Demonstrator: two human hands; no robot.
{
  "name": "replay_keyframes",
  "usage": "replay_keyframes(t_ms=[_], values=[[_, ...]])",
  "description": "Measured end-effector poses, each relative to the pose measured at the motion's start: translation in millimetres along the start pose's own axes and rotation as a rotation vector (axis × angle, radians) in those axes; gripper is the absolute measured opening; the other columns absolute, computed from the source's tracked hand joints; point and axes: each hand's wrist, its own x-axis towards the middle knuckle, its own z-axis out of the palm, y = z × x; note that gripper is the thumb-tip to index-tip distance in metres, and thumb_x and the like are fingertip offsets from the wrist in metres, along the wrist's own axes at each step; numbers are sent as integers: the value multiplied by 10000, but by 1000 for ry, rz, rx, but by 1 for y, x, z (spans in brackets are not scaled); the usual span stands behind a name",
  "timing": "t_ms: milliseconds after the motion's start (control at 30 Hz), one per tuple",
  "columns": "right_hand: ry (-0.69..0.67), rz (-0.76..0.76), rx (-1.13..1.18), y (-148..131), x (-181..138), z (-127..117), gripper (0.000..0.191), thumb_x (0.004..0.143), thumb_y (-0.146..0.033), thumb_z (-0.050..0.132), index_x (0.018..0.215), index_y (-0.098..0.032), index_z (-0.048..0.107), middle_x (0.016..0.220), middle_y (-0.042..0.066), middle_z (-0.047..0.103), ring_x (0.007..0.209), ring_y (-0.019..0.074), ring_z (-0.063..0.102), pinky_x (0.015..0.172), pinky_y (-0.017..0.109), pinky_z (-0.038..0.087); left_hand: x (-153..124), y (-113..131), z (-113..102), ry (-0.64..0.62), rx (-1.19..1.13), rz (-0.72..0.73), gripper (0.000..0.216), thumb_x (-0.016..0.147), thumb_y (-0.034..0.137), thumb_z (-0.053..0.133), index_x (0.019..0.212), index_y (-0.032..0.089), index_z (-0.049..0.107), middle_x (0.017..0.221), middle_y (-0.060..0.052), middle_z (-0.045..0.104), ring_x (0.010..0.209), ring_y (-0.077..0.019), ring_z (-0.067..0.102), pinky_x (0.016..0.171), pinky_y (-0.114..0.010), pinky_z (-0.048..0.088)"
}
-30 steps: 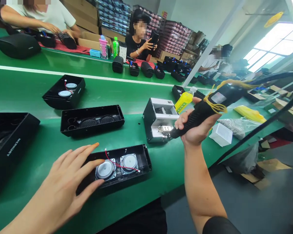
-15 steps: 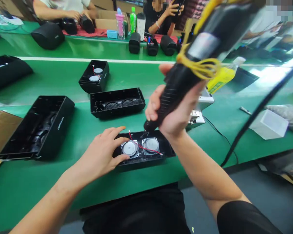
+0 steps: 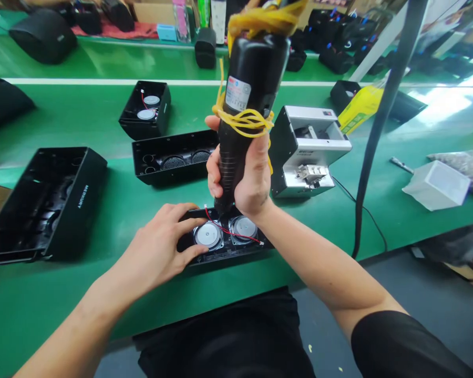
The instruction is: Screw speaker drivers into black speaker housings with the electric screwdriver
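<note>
In front of me lies a black speaker housing (image 3: 228,257) with two round silver speaker drivers (image 3: 207,235) in it. A red wire (image 3: 239,234) with small white plugs runs across them. My left hand (image 3: 157,239) grips the housing's left end, its thumb and fingers curved about the left driver. Wrapped in my right hand (image 3: 254,181) is a black electric screwdriver (image 3: 256,65), bound with a yellow cord (image 3: 244,122). It points down into the housing between the drivers, by the back edge. Its tip is hidden in the dark interior.
Open black housings stand to the left (image 3: 69,210) and behind (image 3: 173,157); a smaller one (image 3: 145,113) holds two drivers. A silver machine (image 3: 313,152) is at right, near a thick black cable (image 3: 378,131), a white container (image 3: 437,186) and a yellow bottle (image 3: 360,107).
My right hand has brought the screwdriver left and more upright, its lower end now down at the housing. My left hand stays at the housing's left end. The view has shifted.
</note>
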Motion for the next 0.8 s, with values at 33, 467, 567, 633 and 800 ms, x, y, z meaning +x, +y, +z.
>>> replay_keyframes(t_ms=[33, 467, 567, 633, 800], values=[[3, 1, -3, 2, 0, 0, 697, 978, -918, 412, 701, -292, 540, 592, -21, 542, 440, 155, 468, 434, 327, 376, 0, 0, 0, -1, 0, -2, 393, 971, 512, 786, 1308, 307, 774, 1521, -69, 662, 1276, -357, 653, 1046, -618, 630], [-19, 49, -91, -4, -6, 8, 684, 985, -911, 347, 747, -288, 495, 624, -19, 542, 462, 158, 468, 441, 330, 393, 2, 3, -3, -40, 10, -41, 381, 988, 513, 753, 1316, 321, 782, 1510, -67, 663, 1263, -345, 644, 1046, -596, 629], [-137, 10, -55, 2, -7, 5, 660, 974, -913, 386, 837, -283, 528, 640, -37, 575, 453, 143, 481, 427, 314, 423, 4, 2, -3, -38, 8, -48, 369, 983, 508, 745, 1305, 334, 795, 1510, -74, 660, 1276, -362, 654, 1011, -601, 647], [-193, -26, -28, 6, -7, 4, 622, 1008, -871, 403, 935, -271, 552, 664, -58, 585, 454, 125, 493, 439, 290, 434, 5, 1, -3, -42, 13, -59, 368, 971, 502, 749, 1295, 338, 804, 1505, -85, 659, 1290, -378, 657, 982, -594, 660], [-248, -19, 1, 10, -7, 3, 624, 997, -887, 435, 904, -276, 510, 625, -89, 541, 450, 109, 474, 453, 271, 409, 7, 1, -5, -87, 2, -92, 383, 950, 471, 751, 1309, 349, 803, 1477, -80, 668, 1292, -378, 665, 908, -547, 683]])
